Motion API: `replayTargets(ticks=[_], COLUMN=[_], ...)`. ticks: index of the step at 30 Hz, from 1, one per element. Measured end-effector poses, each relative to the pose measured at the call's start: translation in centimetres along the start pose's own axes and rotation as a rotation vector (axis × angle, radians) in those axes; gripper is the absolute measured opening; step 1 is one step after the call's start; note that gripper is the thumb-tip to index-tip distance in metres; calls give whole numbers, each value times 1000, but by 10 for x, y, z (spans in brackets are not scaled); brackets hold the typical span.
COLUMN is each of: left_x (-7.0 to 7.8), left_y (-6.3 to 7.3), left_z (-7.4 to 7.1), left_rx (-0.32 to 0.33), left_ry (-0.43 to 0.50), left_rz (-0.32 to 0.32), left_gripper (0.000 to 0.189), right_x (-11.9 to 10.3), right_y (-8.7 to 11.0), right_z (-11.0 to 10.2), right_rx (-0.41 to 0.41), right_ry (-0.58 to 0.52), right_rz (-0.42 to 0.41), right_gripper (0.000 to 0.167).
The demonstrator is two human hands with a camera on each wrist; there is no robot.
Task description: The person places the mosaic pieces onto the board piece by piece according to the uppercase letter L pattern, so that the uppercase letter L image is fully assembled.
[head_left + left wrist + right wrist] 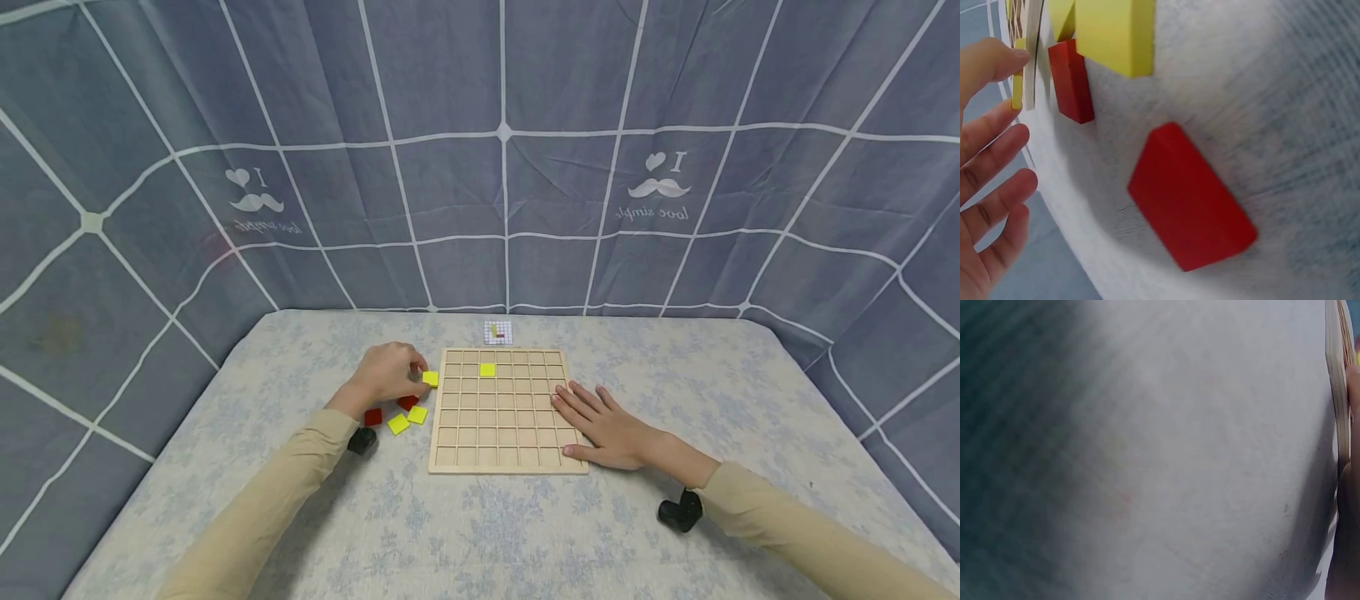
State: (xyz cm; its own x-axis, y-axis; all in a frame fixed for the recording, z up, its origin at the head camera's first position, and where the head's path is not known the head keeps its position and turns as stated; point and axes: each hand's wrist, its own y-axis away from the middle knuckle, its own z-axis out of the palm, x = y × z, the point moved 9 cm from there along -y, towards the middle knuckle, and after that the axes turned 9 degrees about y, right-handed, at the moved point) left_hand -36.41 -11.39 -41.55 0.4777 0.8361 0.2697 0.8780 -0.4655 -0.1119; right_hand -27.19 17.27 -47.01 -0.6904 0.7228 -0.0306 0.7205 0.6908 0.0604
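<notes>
Yellow tile (430, 379) is just beside the left edge of the board (497, 421), pinched by the left hand (386, 372); it looks light and stiff, best held by opposite edges; the right hand (611, 427) lies flat, gripping nothing

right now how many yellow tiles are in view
4: one yellow tile on the board, another pinched by the left hand, two on the cloth; some may be hidden.
</notes>
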Motion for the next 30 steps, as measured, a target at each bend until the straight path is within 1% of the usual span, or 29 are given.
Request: replayTargets(ticks=[3, 5, 8, 11, 13, 17, 19, 22, 24, 27, 30], left_x=[5, 8, 16, 24, 29, 39, 43, 50, 54, 60, 65], left_y=[0, 0, -1, -4, -7, -13, -17, -21, -24, -29, -32], left_z=[-3, -5, -6, -5, -3, 2, 6, 11, 15, 21, 24], left_rx=[14, 22, 35, 40, 45, 40, 28, 16, 13, 12, 15], left_ry=[-56, -66, -44, -13, -1, 38, 62, 95, 100, 89, 88], left_rz=[8, 17, 44, 77, 87, 86, 75, 76, 85, 100, 113], left_gripper=[30, 30, 30, 30, 31, 32, 32, 31, 30, 28, 27], right_x=[0, 0, 0, 0, 1, 0, 0, 1, 0, 0, 0], right_y=[0, 0, 0, 1, 1, -1, -1, -1, -1, 0, 0], right_z=[0, 0, 0, 0, -1, -2, -2, -2, -2, -4, -2], right_rx=[7, 7, 2, -2, -3, 0, 2, 5, 14, 48, 64], right_ry=[6, 6, 0, 3, 11, 34, 38, 40, 35, 25, 23], right_rz=[0, 0, 2, 6, 7, 1, -1, 0, -1, -13, -18], right_gripper=[77, 77, 77, 76, 76, 76, 76, 75, 75, 75, 75])
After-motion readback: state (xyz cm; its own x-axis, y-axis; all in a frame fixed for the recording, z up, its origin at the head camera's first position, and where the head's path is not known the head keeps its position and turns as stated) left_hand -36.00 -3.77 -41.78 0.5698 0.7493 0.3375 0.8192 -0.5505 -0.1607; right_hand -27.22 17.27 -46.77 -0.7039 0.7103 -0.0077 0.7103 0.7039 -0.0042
